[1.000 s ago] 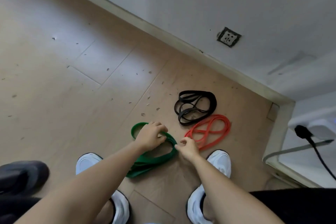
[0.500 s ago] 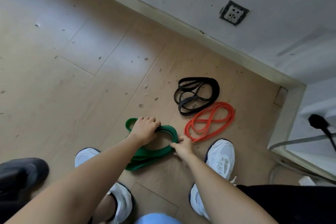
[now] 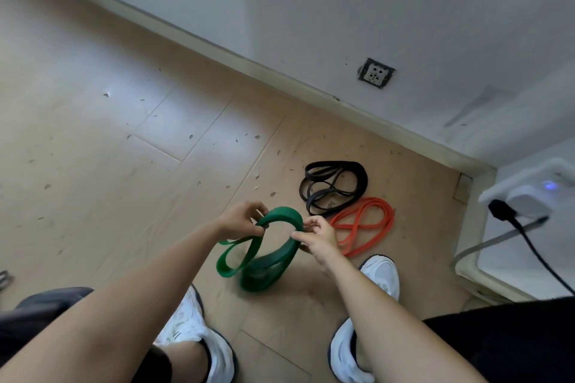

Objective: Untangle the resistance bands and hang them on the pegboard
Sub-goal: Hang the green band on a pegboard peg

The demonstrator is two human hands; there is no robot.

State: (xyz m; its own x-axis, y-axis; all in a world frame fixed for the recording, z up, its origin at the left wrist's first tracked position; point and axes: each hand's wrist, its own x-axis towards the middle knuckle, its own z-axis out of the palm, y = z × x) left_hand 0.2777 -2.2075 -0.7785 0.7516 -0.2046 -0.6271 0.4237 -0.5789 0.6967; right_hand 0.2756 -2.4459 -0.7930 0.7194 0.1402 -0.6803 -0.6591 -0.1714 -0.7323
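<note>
Band at my right hand (image 3: 317, 236): green band (image 3: 281, 212), solid colour, no print. Just past that hand I note a black band (image 3: 362, 179), then an orange-red band (image 3: 390, 221), both plain. Floor (image 3: 124, 165) is pale tan wood grain with dark flecks. Wall (image 3: 342, 9) off-white, skirting (image 3: 217, 50) cream. Shoes (image 3: 382, 274) white. Cable (image 3: 535, 252) black.

Uncovered arms are pictured from above: the left forearm (image 3: 149, 283) and right forearm (image 3: 373, 305) are seen bare from the left hand (image 3: 241, 221) and right hand (image 3: 317, 238) back to the frame's edge. White trainers are worn. The left trainer (image 3: 193, 329) is rimmed by a dark sole edge and marked with short dark strokes, and a bare shin (image 3: 183, 361) is seen above it. The right trainer (image 3: 381, 274) is partly hidden behind the arm. A black garment (image 3: 513, 336) is worn at lower right. Dark grey cloth (image 3: 37, 314) is seen at lower left, and whether it is the same clothing cannot be told.
</note>
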